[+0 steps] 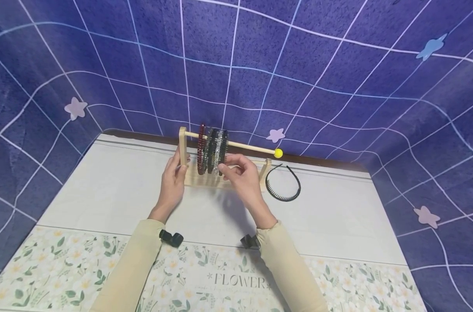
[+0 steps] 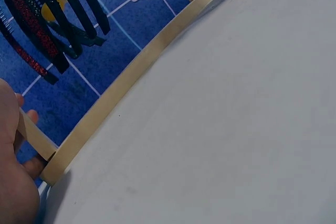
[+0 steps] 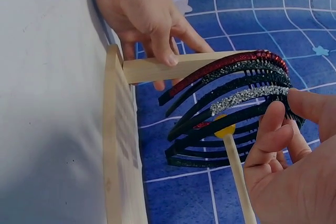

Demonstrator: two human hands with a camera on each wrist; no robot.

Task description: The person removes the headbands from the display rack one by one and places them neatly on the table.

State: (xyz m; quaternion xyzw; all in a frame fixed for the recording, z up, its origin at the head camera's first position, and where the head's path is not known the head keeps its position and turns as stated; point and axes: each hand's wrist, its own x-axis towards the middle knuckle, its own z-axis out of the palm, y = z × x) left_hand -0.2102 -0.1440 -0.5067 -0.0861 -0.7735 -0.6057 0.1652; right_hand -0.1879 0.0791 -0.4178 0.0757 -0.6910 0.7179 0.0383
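While the left hand grips the wooden stand by its upright, fingers wrapped round, the right hand has its fingers pinching the end black headband on the rod, right beside a glittery silver headband; a loose black headband lies on the tabletop!

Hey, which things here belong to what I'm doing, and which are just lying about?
Part of the job:
wooden stand, gripped by the left hand
hanging headbands, touched by the right hand
probably the loose black headband beside the stand

Just lying about:
floral table covering lettered FLOWER
blue backdrop with stars
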